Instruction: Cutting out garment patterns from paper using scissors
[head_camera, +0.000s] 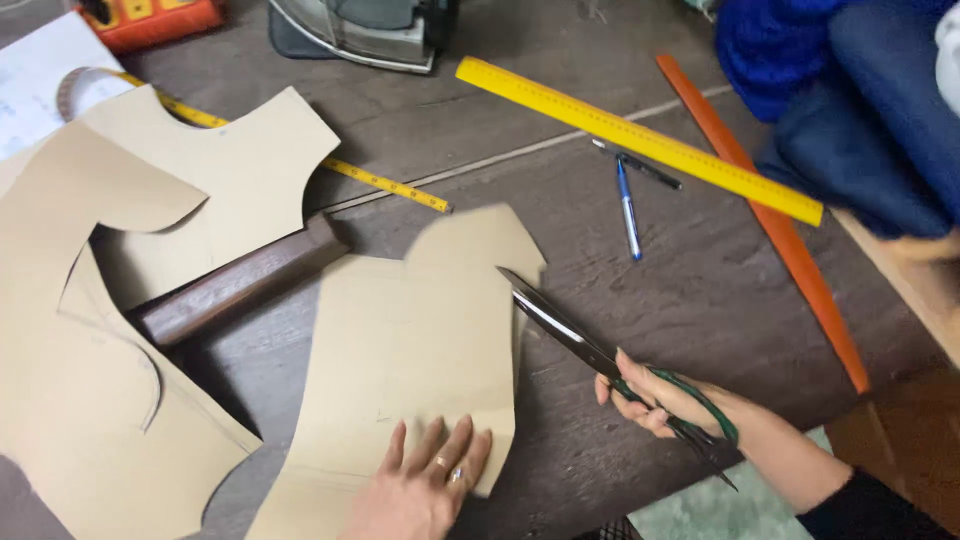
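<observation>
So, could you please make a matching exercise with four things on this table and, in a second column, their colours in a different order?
Things:
1. long ruler
2. scissors handles
3. pen
4. paper pattern piece under the left hand

Colours:
a. blue and white
b. beige
c. yellow
d. green

The right hand holds the scissors.

Pairs: 1-c, 2-d, 3-a, 4-b

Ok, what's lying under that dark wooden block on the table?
The wooden block rests across a tan paper pattern piece, its lower end on the table. Anything directly beneath it is covered.
</observation>
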